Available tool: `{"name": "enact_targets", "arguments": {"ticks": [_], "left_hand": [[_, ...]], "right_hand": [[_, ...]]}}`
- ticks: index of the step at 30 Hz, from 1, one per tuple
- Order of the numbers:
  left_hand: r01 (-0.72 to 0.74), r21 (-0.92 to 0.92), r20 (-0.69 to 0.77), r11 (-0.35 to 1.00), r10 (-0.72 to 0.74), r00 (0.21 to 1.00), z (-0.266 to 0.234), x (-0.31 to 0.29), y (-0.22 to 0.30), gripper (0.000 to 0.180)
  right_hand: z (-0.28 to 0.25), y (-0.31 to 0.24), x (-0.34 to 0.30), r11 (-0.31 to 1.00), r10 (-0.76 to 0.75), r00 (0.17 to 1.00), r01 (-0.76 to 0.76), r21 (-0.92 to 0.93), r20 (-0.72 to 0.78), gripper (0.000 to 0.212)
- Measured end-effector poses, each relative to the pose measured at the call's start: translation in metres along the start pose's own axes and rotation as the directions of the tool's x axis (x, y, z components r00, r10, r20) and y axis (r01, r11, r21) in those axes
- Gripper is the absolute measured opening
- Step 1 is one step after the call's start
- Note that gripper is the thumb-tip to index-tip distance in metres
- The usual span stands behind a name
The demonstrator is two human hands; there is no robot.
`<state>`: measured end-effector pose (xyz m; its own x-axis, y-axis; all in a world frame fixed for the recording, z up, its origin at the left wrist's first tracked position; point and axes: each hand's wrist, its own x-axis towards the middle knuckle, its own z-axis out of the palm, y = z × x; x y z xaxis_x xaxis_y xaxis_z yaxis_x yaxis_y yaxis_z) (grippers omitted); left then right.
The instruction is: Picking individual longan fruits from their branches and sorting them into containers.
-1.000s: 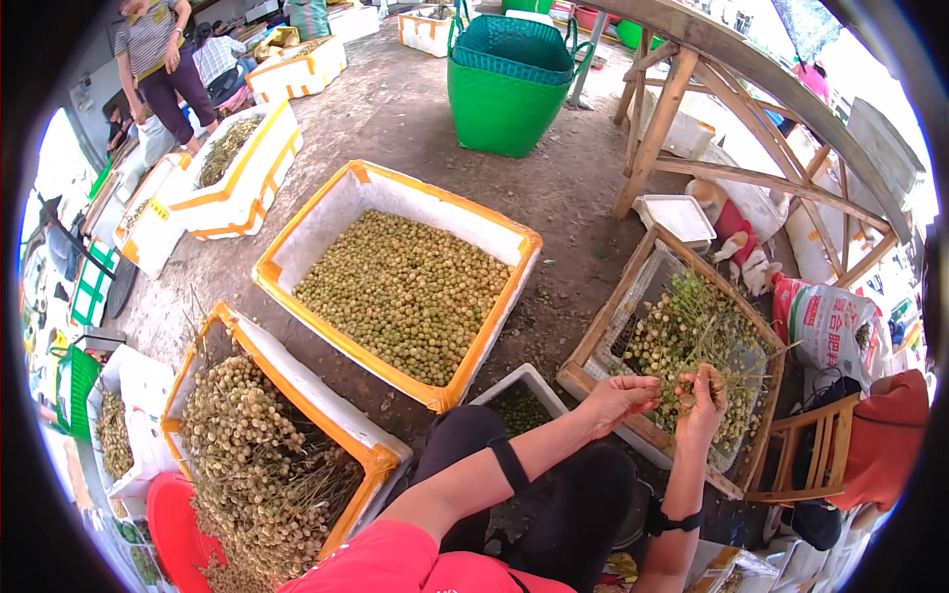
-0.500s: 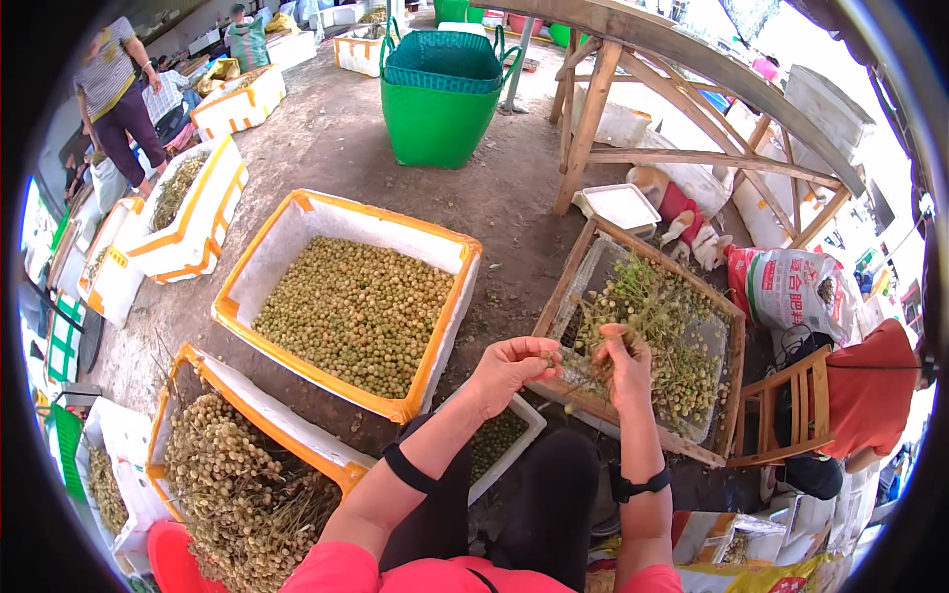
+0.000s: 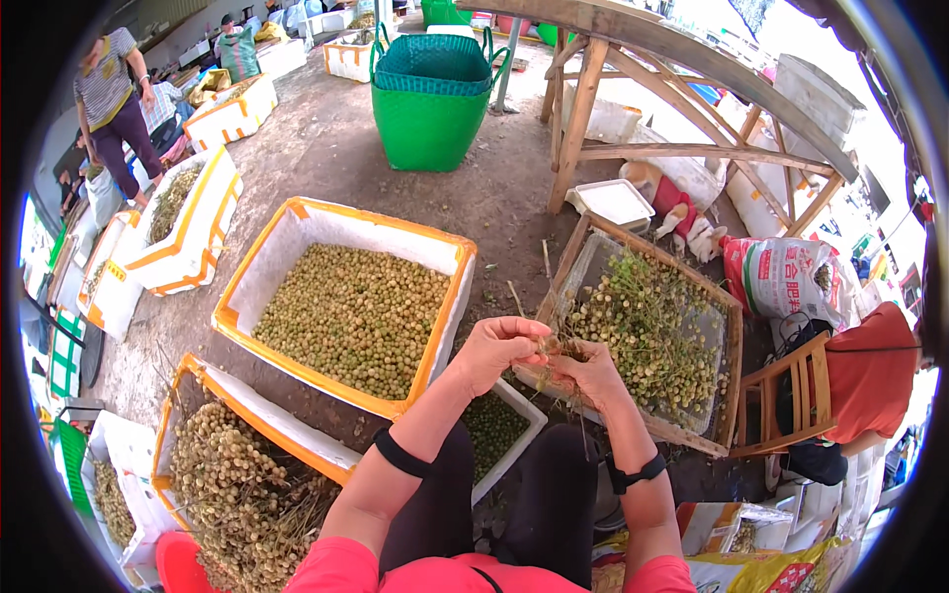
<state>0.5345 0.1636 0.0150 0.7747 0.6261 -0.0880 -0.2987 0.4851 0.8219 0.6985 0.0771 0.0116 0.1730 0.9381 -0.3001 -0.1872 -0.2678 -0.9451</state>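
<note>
My left hand (image 3: pixel 497 352) and my right hand (image 3: pixel 589 373) are close together in front of my knees. Between their pinched fingers is a dry plant sprig (image 3: pixel 560 348) with thin brownish stems. Some stems stick up past the fingers and others hang below my right hand. Beside my right hand lies a wood-framed mesh tray (image 3: pixel 733 366), heaped with greenish stems and small round pods (image 3: pixel 647 331). Left of my hands stands a white foam box with orange-taped edges (image 3: pixel 341 215), holding loose round pods (image 3: pixel 346 316). A smaller white box (image 3: pixel 529 425) with dark green pods sits beneath my wrists.
A foam box of dried bunches (image 3: pixel 237 474) stands at my lower left. Ahead is a green woven basket (image 3: pixel 430 128). A wooden trestle table (image 3: pixel 692 153), a dog in a red garment (image 3: pixel 677 212) and a seated person in orange (image 3: pixel 870 371) are on the right.
My right hand has moved left and down, off the mesh tray, to meet my left hand. My left hand has shifted slightly left. The sprig is now between both hands.
</note>
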Motion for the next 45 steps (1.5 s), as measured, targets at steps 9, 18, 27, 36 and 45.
{"name": "enact_targets", "arguments": {"ticks": [9, 18, 27, 36, 45], "left_hand": [[0.004, -0.467, 0.053, 0.884, 0.023, 0.998, -0.019, -0.015, -0.005, 0.017], [0.107, -0.194, -0.045, 0.975, -0.118, 0.992, 0.019, -0.009, -0.049, 0.023], [-0.011, -0.153, -0.169, 0.988, -0.015, 0.986, 0.017, -0.001, -0.067, 0.018], [0.006, -0.417, -0.129, 0.909, -0.065, 0.990, 0.006, -0.002, -0.081, 0.011], [-0.004, -0.357, -0.164, 0.934, -0.058, 0.985, 0.007, -0.009, -0.061, 0.010]], "right_hand": [[-0.022, 0.000, 0.000, 0.988, -0.130, 0.985, 0.138, 0.064, -0.114, 0.013], [-0.008, -0.001, -0.006, 0.952, -0.155, 0.966, 0.202, 0.229, -0.208, 0.017], [0.008, 0.004, -0.005, 0.932, -0.164, 0.965, 0.219, 0.288, -0.203, 0.025], [0.021, 0.006, -0.004, 0.985, -0.117, 0.957, 0.146, 0.093, -0.264, 0.014], [0.029, 0.008, 0.000, 0.963, -0.107, 0.937, 0.182, 0.200, -0.333, 0.012]]}}
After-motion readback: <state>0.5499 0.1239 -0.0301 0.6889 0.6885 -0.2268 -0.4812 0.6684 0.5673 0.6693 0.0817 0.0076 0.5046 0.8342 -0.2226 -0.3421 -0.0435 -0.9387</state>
